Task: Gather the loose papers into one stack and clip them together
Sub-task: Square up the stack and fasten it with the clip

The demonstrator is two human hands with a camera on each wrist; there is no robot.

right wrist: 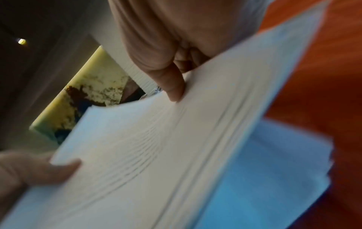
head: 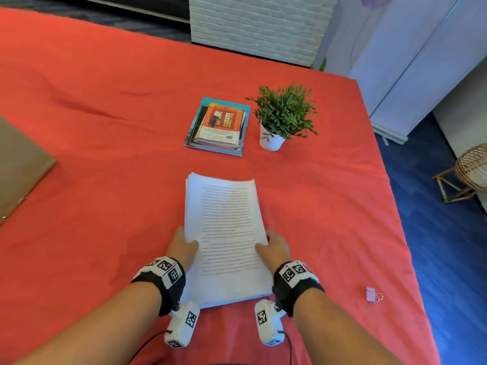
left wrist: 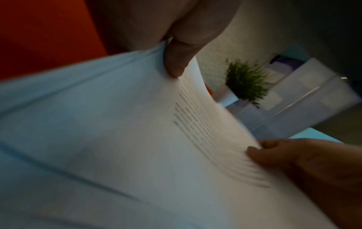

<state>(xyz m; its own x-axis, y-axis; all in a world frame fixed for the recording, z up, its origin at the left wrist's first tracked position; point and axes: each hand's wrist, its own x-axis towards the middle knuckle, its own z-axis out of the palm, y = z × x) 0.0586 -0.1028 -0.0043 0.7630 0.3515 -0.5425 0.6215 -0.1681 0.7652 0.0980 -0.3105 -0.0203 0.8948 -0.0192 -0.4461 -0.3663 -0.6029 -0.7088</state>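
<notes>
A stack of white printed papers [head: 226,233] is held over the red cloth in the middle, its far end pointing away from me. My left hand [head: 183,246] grips the stack's left edge, thumb on top [left wrist: 176,62], fingers underneath. On the right edge my right hand [head: 272,247] grips the same way, thumb on the top sheet [right wrist: 172,86]. The sheets [right wrist: 156,155] fan slightly at the edges in the right wrist view. A pink binder clip [head: 373,294] lies alone on the cloth to the right, apart from both hands.
A pile of books [head: 220,127] and a small potted plant [head: 282,119] stand beyond the papers. A brown cushion [head: 21,164] sits at the left edge. The red surface [head: 105,127] ends at the right, with blue floor and a wicker stool [head: 469,172] past it.
</notes>
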